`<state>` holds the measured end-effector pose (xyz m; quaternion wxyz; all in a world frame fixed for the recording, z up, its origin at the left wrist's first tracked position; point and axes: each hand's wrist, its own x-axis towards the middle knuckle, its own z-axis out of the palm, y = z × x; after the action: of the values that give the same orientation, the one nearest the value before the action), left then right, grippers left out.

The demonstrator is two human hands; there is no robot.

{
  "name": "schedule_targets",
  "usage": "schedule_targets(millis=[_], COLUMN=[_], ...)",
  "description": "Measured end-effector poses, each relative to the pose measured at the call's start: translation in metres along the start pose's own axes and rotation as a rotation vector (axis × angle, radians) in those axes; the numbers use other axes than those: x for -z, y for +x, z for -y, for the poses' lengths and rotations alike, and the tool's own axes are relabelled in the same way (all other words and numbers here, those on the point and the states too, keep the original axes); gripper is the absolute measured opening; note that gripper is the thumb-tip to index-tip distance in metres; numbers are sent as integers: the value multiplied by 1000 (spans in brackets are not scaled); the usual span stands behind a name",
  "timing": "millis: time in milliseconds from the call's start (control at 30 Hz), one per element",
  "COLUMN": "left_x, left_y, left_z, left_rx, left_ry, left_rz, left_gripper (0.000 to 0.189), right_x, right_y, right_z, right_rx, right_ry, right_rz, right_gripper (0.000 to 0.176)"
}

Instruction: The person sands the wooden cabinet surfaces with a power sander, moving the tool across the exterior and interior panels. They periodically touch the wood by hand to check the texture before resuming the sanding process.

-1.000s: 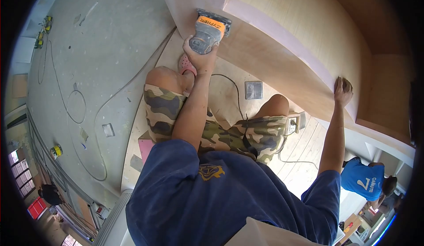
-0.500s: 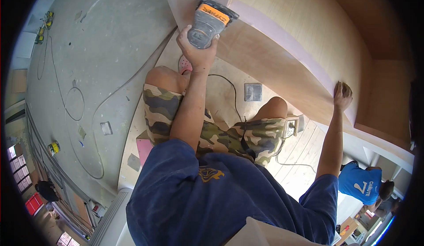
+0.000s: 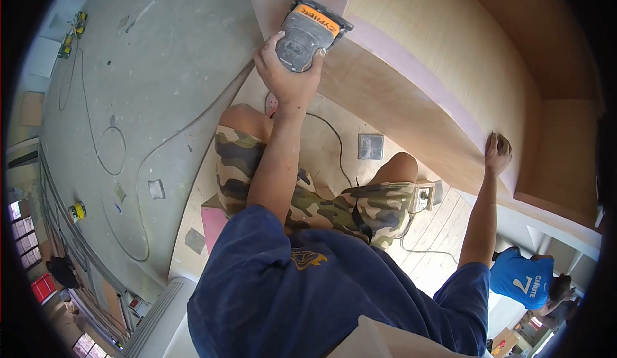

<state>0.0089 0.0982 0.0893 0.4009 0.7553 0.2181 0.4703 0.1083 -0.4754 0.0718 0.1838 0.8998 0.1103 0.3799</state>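
Left hand [image 3: 287, 78]: sander [image 3: 307, 32]; right hand [image 3: 497, 152]: panel [image 3: 398, 101]

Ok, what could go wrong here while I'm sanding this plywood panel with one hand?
1. Only the left hand holds the sander, close to the plywood panel's corner. It could tip over the edge and gouge the wood.
2. The cord trails over the lap between the bare knees. It could snag or get tugged.
3. The right hand rests on the panel's edge further along, so it may end up in the sander's path.
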Motion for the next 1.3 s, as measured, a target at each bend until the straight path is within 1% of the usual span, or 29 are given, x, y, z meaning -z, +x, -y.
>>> schedule_targets(millis=[67, 133, 167, 200, 267, 300, 367, 433, 467, 533, 567, 600, 633, 667, 733, 767, 800, 833, 867, 900, 967, 1000, 1067, 1100, 1133, 1167, 1200, 1267, 1300], left_x=[-2, -13, -17, -17, -12, -14, -13, -11, -11, -6, -2, 1, 4, 8, 15, 20, 27, 31, 35, 41, 44, 41, 34, 26, 18, 14, 11, -3, -13], left_y=[0, -1, -1, -4, -12, -18, -22, -24, -21, -9, 0, 11, 22, 33, 57, 71, 88, 101, 113, 123, 126, 127, 120, 106, 92, 79, 64, 31, 15], left_z=[-1, 4, 3, 2, 2, 7, 15, 13, 10, 2, -5, -11, -16, -21, -33, -39, -46, -54, -70, -87, -97, -93, -83, -65, -50, -42, -32, 1, 19], left_rx=[-7, 82, 79, 28, -29, -46, -79, -51, -57, -184, -190, -263, -333, -333, -404, -400, -535, -669, -670, -689, -707, -712, -733, -616, -497, -506, -509, -506, -502], left_ry=[-15, -252, -261, -243, -216, -177, -141, -79, -81, -74, -77, -92, -107, -109, -154, -155, -121, -89, -92, -28, 45, 11, -23, -131, -242, -186, -127, -103, -103], left_rz=[-1, -83, -87, -70, -52, -10, 28, 96, 93, 45, 47, -1, -46, -39, -162, -152, -164, -176, -174, -163, -144, -146, -142, -104, -71, -72, -73, -81, -97], left_gripper=[80, 82, 82, 84, 85, 85, 86, 96, 96, 93, 93, 94, 96, 96, 98, 98, 102, 107, 107, 108, 109, 109, 109, 108, 108, 108, 108, 106, 106], right_x=[2, 2, -2, -7, -10, -11, 7, 5, 2, -1, 0, 1, 4, 8, 10, 11, 12, 11, 9, 0, -7, -13, 3, 4, 7, 9, 12, 17, -5], right_y=[-2, -6, -6, -5, -4, -3, 5, 3, 2, -1, 0, 1, 2, 3, 7, 7, 6, 5, 6, 7, 1, 0, 9, 7, 7, 8, 8, 14, 2], right_z=[3, 1, -4, -8, -6, -4, 8, 6, 4, 2, 4, 5, 8, 10, 14, 16, 18, 20, 18, 14, 9, 10, 20, 23, 23, 22, 23, 27, 16], right_rx=[-126, -75, -25, -23, -127, -131, -254, -218, -178, -202, -222, -228, -298, -367, -396, -422, -424, -260, -96, -100, -194, -195, -175, -190, -138, -80, -83, -436, -314], right_ry=[108, 54, -6, -10, 93, 101, 188, 151, 111, 124, 137, 134, 185, 235, 250, 267, 262, 140, 21, 22, 156, 162, 98, 98, 77, 52, 44, 326, 239], right_rz=[19, 25, 37, 35, 87, 84, 36, 59, 83, 77, 74, 72, 117, 165, 179, 188, 196, 173, 141, 131, 33, 40, 122, 122, 91, 65, 62, 152, 100], right_gripper=[12, 16, 20, 20, 30, 30, 22, 25, 28, 30, 31, 31, 36, 40, 41, 42, 42, 38, 35, 35, 24, 24, 25, 25, 31, 36, 36, 44, 44])
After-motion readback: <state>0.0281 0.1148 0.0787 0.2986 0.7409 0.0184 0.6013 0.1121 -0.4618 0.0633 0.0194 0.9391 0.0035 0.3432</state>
